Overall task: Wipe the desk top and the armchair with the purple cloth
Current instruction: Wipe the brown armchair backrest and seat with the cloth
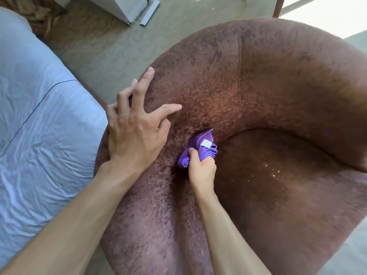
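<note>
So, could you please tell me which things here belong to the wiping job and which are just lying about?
Job: cloth, in the right hand's grip; armchair; left hand on its arm.
Lying about: bed; carpet; grey strip.

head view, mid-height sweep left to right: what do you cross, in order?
Pale blue bedding → left hand, open and spread on the armchair's arm → purple cloth, bunched in the right hand → seat of the armchair → far curved arm of the chair.
</note>
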A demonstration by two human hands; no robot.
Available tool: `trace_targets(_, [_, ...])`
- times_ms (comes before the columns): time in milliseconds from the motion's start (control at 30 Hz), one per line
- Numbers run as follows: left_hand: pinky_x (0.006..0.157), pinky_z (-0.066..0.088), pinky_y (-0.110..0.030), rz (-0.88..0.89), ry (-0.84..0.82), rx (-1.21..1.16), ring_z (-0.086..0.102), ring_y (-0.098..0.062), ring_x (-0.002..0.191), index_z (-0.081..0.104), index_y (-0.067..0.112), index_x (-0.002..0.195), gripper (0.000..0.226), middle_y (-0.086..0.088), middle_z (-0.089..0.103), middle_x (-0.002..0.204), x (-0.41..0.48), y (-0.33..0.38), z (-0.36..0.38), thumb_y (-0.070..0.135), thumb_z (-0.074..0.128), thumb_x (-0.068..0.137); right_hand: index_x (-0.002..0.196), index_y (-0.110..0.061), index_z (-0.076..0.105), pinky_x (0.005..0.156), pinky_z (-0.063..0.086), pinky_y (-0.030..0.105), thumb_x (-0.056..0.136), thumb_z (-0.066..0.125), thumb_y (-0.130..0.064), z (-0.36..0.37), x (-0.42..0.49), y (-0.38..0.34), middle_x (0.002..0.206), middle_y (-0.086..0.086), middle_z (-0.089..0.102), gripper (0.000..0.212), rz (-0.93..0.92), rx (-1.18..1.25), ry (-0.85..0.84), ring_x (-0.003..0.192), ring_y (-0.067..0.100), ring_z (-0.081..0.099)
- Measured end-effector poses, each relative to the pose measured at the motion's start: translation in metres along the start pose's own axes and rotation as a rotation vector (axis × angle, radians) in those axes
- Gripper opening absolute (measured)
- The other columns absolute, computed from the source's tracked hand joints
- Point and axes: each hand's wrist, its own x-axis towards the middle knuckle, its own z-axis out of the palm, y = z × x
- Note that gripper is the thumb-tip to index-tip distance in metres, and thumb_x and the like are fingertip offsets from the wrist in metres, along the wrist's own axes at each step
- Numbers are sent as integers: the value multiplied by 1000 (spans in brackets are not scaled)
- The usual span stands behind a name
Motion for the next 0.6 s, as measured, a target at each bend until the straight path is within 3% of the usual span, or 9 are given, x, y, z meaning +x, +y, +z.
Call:
trace_targets(100, [97, 34, -50, 25, 3, 37, 32, -31, 145, 65, 56, 122, 39, 2, 20, 168, -3, 0, 0, 36, 55, 90, 92, 1, 71, 92, 48, 41, 94, 65, -37, -19, 3, -9, 103, 22, 72, 38, -51, 176, 180, 104, 34, 66])
trace_targets(167, [97, 35, -50, 27, 5, 44, 32, -31, 146, 64, 56, 123, 40, 2, 21, 168, -3, 1, 0, 35, 56, 90, 99, -9, 74, 93, 51, 42, 93, 64, -39, -18, 0, -29, 102, 9, 75, 32, -209, 400, 282, 102, 22, 70])
trace_targets(233, [97, 35, -51, 24, 8, 36, 33, -31, 145, 65, 54, 121, 39, 1, 22, 168, -2, 1, 0, 33, 58, 89, 110, -12, 70, 94, 53, 41, 90, 65, -38, -8, -9, -53, 108, 5, 74, 33, -432, 439, 191, 105, 17, 69])
trace_targets(300, [96, 35, -52, 16, 11, 9, 35, -33, 144, 70, 46, 114, 32, 0, 24, 167, -1, 1, 0, 31, 62, 86, 117, -12, 66, 92, 52, 44, 90, 66, -31, 2, -17, -65, 113, 9, 68, 33, -632, 291, 39, 106, 22, 67])
trace_targets(367, [95, 35, -52, -1, 25, -23, 36, -34, 143, 69, 41, 110, 28, 0, 26, 167, -2, 1, -1, 30, 63, 85, 114, -16, 67, 91, 51, 44, 91, 67, -21, 3, -19, -68, 113, 12, 65, 24, -750, 206, 55, 105, 24, 64])
trace_targets(467, [94, 36, -50, -17, 64, -62, 39, -30, 142, 66, 35, 113, 28, 3, 30, 165, 0, 1, -1, 27, 61, 87, 118, -8, 67, 98, 49, 37, 90, 66, -25, 9, -19, -68, 118, 15, 66, 33, -732, 283, 144, 113, 25, 63])
trace_targets(533, [96, 37, -49, -27, 85, -134, 39, -27, 142, 63, 26, 112, 25, 4, 34, 163, 1, 0, -2, 24, 60, 87, 122, -6, 64, 99, 48, 31, 87, 65, -28, 13, -29, -57, 121, 12, 64, 41, -731, 205, 57, 114, 22, 63])
trace_targets(600, [97, 36, -48, -29, 93, -170, 39, -27, 142, 63, 25, 111, 24, 5, 35, 163, 2, -2, -2, 22, 60, 88, 121, -9, 65, 95, 50, 35, 83, 62, -32, 10, -35, -33, 120, 9, 64, 44, -726, 73, -66, 110, 21, 63])
